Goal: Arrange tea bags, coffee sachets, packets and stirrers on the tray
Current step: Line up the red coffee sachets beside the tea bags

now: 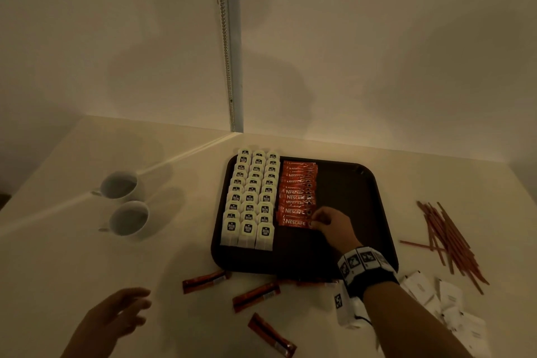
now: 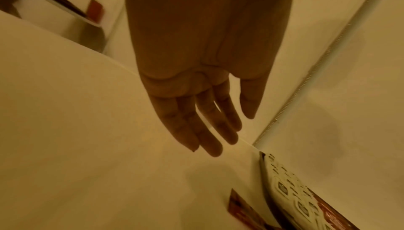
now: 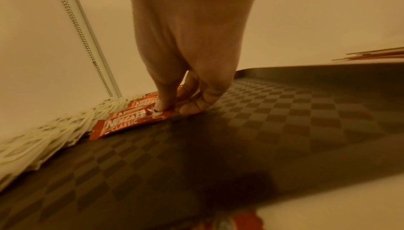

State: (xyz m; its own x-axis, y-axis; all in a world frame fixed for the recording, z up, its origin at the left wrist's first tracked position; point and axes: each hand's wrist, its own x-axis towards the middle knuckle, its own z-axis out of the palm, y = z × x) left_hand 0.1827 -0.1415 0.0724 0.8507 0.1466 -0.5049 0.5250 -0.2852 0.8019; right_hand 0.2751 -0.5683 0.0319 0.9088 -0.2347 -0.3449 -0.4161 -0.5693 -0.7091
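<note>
A dark tray (image 1: 348, 200) holds three rows of white tea bags (image 1: 250, 203) on its left and a column of red coffee sachets (image 1: 296, 195) beside them. My right hand (image 1: 322, 222) pinches the right end of the nearest sachet (image 3: 131, 124) in that column, thumb and finger on it, the sachet lying on the tray (image 3: 262, 130). Three loose sachets (image 1: 255, 296) lie on the table in front of the tray. My left hand (image 1: 125, 311) hovers over the table at the lower left, fingers straight and empty (image 2: 205, 130).
Two white cups (image 1: 122, 203) stand left of the tray. Red stirrers (image 1: 447, 238) lie in a loose pile to the tray's right, with white packets (image 1: 436, 296) in front of them. Walls close off the back of the table.
</note>
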